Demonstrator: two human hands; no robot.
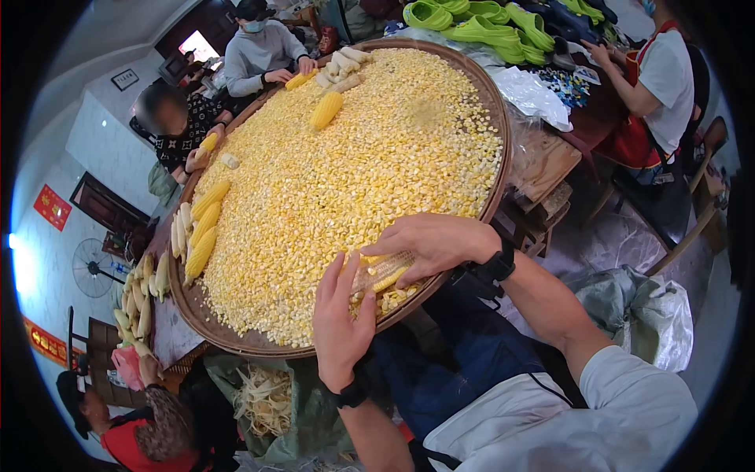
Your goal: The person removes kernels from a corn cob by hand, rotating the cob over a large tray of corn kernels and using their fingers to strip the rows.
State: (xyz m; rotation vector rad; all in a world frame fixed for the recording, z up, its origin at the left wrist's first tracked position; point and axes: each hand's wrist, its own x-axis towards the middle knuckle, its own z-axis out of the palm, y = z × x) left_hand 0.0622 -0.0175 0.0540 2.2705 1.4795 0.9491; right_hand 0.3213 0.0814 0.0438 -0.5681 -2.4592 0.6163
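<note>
A partly shelled corn cob (383, 272) lies across the near side of a big round tray (504, 141) of loose corn kernels (346, 181). Bare cob shows along much of it, with yellow kernels left on its lower side. My right hand (432, 242) grips the cob from above, fingers curled over its right part. My left hand (344, 318) holds the left end between thumb and fingers, the fingers fairly straight. Whole yellow ears (206, 228) line the tray's left side, and another ear (326, 110) rests on the kernels farther back.
Stripped cobs (340, 69) are piled at the tray's far edge. Two people sit at the far left side, each handling an ear. Green clogs (491, 27) cover a table behind, near a person in a red apron. A husk-filled sack (267, 400) stands below the tray.
</note>
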